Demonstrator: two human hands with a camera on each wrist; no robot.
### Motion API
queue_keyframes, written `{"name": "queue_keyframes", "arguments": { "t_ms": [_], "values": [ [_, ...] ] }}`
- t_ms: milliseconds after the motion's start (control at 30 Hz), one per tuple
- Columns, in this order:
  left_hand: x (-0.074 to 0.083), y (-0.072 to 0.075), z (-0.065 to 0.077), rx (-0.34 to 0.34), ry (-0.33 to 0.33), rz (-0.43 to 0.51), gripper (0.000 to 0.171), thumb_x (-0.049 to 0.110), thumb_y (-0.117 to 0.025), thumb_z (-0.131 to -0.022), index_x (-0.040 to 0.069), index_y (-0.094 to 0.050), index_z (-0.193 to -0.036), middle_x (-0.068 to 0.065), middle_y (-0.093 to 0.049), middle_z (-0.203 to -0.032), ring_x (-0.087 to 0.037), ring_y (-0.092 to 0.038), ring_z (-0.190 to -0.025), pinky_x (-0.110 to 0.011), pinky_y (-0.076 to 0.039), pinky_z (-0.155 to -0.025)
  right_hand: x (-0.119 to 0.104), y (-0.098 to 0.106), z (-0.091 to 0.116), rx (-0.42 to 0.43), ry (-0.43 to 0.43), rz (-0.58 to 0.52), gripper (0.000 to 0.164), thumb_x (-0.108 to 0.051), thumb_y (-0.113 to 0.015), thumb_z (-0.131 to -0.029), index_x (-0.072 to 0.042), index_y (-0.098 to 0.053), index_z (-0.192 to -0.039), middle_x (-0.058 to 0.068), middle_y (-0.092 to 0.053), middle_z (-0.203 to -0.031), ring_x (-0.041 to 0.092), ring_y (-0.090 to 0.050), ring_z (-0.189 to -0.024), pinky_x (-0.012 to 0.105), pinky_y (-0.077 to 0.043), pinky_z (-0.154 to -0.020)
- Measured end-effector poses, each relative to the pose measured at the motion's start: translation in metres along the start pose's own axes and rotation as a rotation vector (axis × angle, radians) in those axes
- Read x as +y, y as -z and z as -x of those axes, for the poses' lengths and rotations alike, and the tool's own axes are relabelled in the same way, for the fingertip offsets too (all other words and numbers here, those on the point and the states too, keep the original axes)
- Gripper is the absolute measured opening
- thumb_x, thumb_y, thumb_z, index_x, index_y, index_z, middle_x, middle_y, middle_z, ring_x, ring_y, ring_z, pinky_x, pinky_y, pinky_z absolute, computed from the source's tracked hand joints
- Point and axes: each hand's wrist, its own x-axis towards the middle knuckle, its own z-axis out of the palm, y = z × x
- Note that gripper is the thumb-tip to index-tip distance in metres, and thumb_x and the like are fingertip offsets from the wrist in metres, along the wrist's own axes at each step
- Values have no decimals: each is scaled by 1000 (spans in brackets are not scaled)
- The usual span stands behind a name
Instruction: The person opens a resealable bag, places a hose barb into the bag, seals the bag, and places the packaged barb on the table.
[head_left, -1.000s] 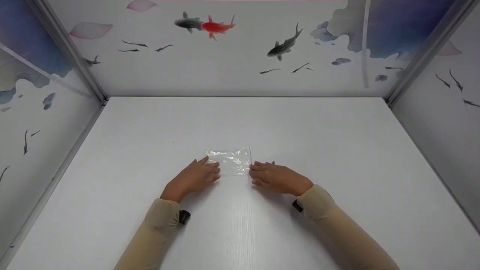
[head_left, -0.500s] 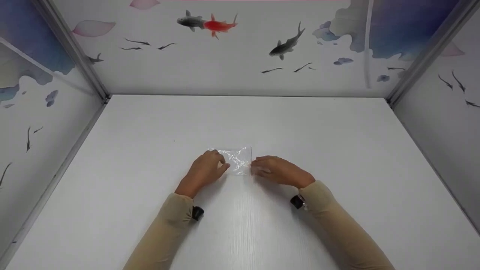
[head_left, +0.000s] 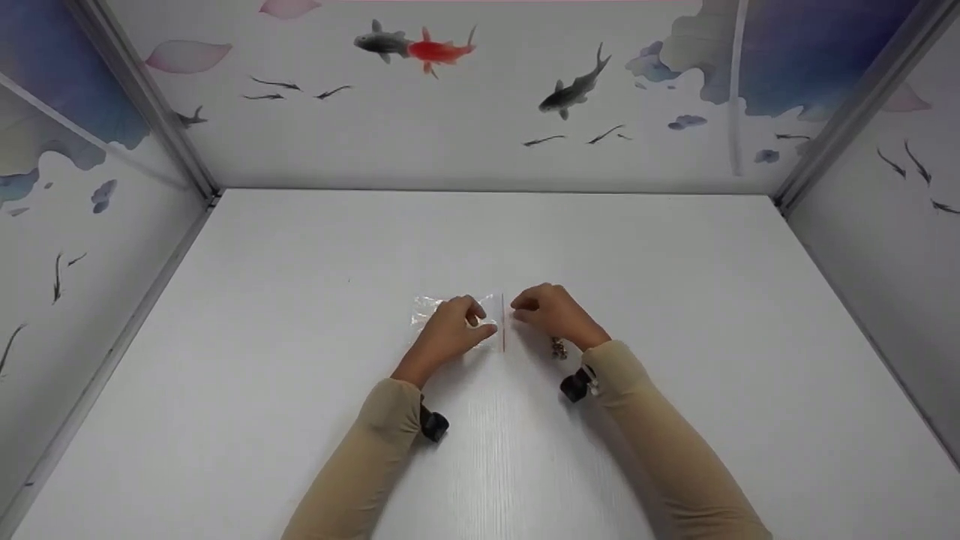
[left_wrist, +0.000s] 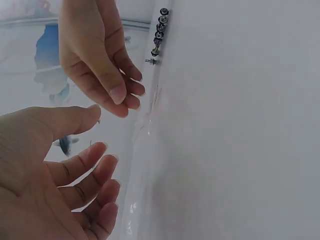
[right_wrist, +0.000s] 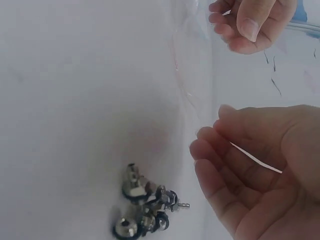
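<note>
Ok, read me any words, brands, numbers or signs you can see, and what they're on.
No readable text anywhere.
Plastic bag: a red line near one edge, no lettering visible.
Metal parts: too small and blurred to tell any marking.
Back wall: fish pictures, no words.

A long, plain beige fabric sleeve [head_left: 337,480] is covering the person's left arm, and a matching beige fabric sleeve [head_left: 667,442] is covering the right one. Both are showing soft creases and are ending at the wrists in a beige left cuff [head_left: 394,405] and a beige right cuff [head_left: 611,360]. A small, stubby black wrist camera [head_left: 434,425] is jutting from the inner side of the left cuff; a similar black wrist camera [head_left: 574,387] is protruding by the right cuff, a narrow whitish piece [head_left: 593,381] showing beside it. Beyond the cuffs, the left hand [head_left: 450,328] and right hand [head_left: 553,309] are appearing bare.
</note>
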Motion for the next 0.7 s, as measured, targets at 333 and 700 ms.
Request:
{"name": "queue_keyframes", "arguments": {
  "t_ms": [333,700],
  "values": [
    [-4,-12,-11,-49,81,130,30,25,-68,-89,2,-59,-107,-11,-61,-96,-15,-53,-74,-26,-44,-64,-5,-1,-20,-62,-155,-12,19,-14,-68,-88,-1,-74,-100,12,-73,-92,12,-58,-69,23,-46,-62],
    [-13,-17,-12,-11,78,160,25,22,-69,-88,3,-61,-103,-10,-63,-98,-18,-56,-87,-31,-45,-77,2,-4,-26,-77,-195,-66,17,-13,-70,-84,-3,-76,-97,7,-72,-85,9,-52,-63,21,-42,-58]
  ]
}}
